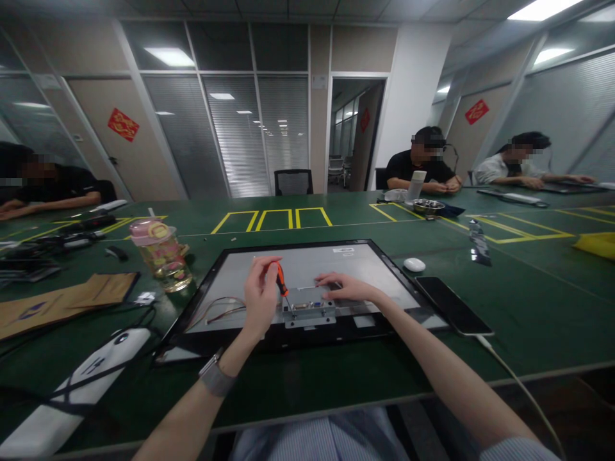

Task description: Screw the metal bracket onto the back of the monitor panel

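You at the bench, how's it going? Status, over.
Left hand: orange screwdriver, tip at metal bracket. Right hand: fingers spread by bracket. Bracket on flat panel; wires left, clear of screwdriver tip.

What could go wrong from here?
- Slip: the orange-and-black screwdriver in the left hand could skid off the metal bracket and scratch the panel.
- Snag: loose wires lie near the left wrist.
- Spill: the drink cup, with liquid inside, stands close to the panel's edge.

1 screwdriver (282, 280), 1 flat panel (369, 269), 1 metal bracket (310, 315), 1 phone (454, 305), 1 drink cup (164, 256), 1 metal bowl (428, 207), 1 wristwatch (217, 376), 3 red door signs (123, 124), 3 other people (423, 165)
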Available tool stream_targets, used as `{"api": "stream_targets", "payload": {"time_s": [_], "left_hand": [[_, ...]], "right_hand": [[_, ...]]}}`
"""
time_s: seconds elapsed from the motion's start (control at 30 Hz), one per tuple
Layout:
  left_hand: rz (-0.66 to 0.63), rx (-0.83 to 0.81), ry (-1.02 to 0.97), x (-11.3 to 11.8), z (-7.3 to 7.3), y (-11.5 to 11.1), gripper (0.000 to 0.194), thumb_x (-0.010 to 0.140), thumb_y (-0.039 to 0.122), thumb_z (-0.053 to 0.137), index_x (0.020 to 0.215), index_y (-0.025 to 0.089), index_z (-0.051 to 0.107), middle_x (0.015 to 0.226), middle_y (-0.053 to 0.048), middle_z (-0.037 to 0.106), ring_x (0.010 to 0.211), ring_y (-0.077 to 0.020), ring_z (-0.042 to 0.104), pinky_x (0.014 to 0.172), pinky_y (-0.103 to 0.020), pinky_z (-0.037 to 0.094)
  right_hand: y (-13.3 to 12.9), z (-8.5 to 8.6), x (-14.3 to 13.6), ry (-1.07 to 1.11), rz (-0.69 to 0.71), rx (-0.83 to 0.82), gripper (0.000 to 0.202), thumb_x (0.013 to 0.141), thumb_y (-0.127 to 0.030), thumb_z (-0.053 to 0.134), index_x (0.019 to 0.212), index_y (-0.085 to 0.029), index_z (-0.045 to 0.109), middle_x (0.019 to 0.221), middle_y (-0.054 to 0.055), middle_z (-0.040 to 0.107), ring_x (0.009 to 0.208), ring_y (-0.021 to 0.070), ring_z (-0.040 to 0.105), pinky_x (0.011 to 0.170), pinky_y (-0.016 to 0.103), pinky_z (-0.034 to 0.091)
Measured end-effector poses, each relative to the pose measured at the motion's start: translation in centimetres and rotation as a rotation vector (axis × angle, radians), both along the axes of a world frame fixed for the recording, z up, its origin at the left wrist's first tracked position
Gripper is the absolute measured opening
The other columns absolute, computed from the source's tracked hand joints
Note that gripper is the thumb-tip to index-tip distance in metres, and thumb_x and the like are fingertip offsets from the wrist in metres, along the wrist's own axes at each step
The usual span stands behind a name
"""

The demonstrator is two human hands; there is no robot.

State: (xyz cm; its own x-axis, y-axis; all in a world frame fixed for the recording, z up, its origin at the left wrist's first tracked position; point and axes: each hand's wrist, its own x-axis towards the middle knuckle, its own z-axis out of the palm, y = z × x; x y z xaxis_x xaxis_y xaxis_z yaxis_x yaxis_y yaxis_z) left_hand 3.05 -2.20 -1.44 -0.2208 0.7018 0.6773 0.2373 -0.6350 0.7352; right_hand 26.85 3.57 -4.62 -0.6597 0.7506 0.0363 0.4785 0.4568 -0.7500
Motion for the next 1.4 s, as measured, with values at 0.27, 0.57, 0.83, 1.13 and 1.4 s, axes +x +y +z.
{"api": "stream_targets", "payload": {"time_s": [0.27, 0.57, 0.83, 1.13, 1.4], "left_hand": [[-0.168, -0.09, -0.131, 0.21, -0.48, 0.04, 0.03, 0.089, 0.034, 0.046, 0.106, 0.016, 0.064, 0.096, -0.007, 0.068, 0.09, -0.0184, 0.064, 0.085, -0.032, 0.047], [-0.032, 0.05, -0.017, 0.12, -0.51, 0.44, 0.016, 0.08, 0.031, 0.061, 0.089, 0.019, 0.068, 0.092, -0.004, 0.057, 0.082, -0.014, 0.055, 0.076, -0.025, 0.046], [-0.084, -0.045, -0.053, 0.31, -0.62, 0.09, 0.028, 0.084, 0.032, 0.057, 0.108, 0.019, 0.063, 0.092, -0.004, 0.061, 0.078, -0.0136, 0.059, 0.076, -0.027, 0.047], [-0.111, -0.051, -0.122, 0.2, -0.64, 0.08, 0.032, 0.092, 0.029, 0.038, 0.107, 0.017, 0.063, 0.1, -0.007, 0.063, 0.087, -0.0164, 0.061, 0.079, -0.029, 0.046], [0.041, 0.065, 0.023, 0.14, -0.72, 0.18, 0.017, 0.083, 0.03, 0.058, 0.091, 0.019, 0.067, 0.091, -0.004, 0.055, 0.082, -0.014, 0.054, 0.076, -0.026, 0.044]], "right_hand": [[0.32, -0.38, 0.07, 0.014, 0.009, 0.007, 0.058, 0.075, -0.061, 0.062, 0.116, -0.02, 0.063, 0.138, 0.009, 0.048, 0.128, 0.0295, 0.04, 0.109, 0.045, 0.026], [0.32, -0.49, 0.13, 0.008, 0.004, 0.008, 0.057, 0.076, -0.06, 0.062, 0.117, -0.021, 0.063, 0.138, 0.008, 0.048, 0.128, 0.0294, 0.04, 0.109, 0.045, 0.026], [0.29, -0.3, 0.03, 0.006, 0.01, 0.016, 0.058, 0.075, -0.061, 0.062, 0.116, -0.021, 0.063, 0.137, 0.008, 0.049, 0.128, 0.0291, 0.04, 0.109, 0.044, 0.026], [0.44, -0.56, 0.15, 0.0, 0.01, 0.02, 0.055, 0.077, -0.06, 0.061, 0.116, -0.022, 0.063, 0.138, 0.008, 0.048, 0.128, 0.0289, 0.04, 0.109, 0.045, 0.027], [0.63, -0.9, 0.23, 0.023, 0.011, 0.021, 0.055, 0.076, -0.059, 0.063, 0.116, -0.021, 0.063, 0.137, 0.008, 0.048, 0.128, 0.0284, 0.04, 0.109, 0.044, 0.027]]}}
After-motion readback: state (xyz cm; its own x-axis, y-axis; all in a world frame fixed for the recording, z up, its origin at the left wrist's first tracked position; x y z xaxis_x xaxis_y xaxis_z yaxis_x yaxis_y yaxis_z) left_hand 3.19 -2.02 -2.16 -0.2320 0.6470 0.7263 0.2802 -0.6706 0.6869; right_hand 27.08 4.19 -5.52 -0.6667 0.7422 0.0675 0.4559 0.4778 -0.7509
